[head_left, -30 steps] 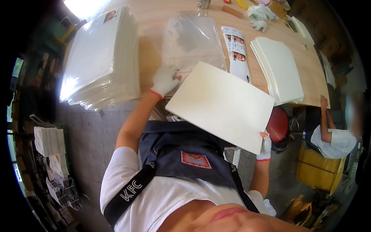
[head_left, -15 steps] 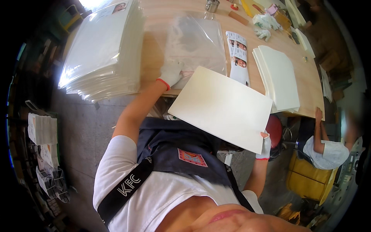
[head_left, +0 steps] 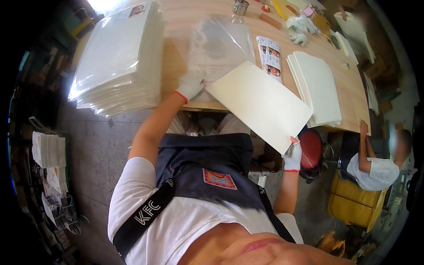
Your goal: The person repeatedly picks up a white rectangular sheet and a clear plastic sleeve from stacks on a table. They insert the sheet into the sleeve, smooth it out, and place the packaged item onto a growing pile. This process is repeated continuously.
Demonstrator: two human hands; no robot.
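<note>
A white rectangular board [head_left: 260, 106] hangs tilted over the table's front edge. My right hand [head_left: 293, 154], in a white glove with a red cuff, grips its near right corner between thumb and fingers. My left hand [head_left: 191, 85], gloved the same way, pinches the near edge of a clear plastic bag [head_left: 221, 44] lying flat on a pile of such bags. The board's left corner meets the bag's edge beside my left fingertips. Right of the bags lie printed label sheets [head_left: 271, 55] with portrait pictures, partly covered by the board.
At left on the wooden table [head_left: 174, 57] rises a tall stack of plastic-wrapped boards [head_left: 115, 53]. A fanned stack of white boards [head_left: 316, 88] stands at right. Farther back are a metal cup [head_left: 240, 7] and white gloves [head_left: 302, 26]. A red stool [head_left: 310, 152] and a seated person [head_left: 373, 170] are at right.
My right hand has moved up and slightly left, carrying the board toward the plastic bag. My left hand has shifted a little left. At the far right, another person's hand has appeared by some boards.
</note>
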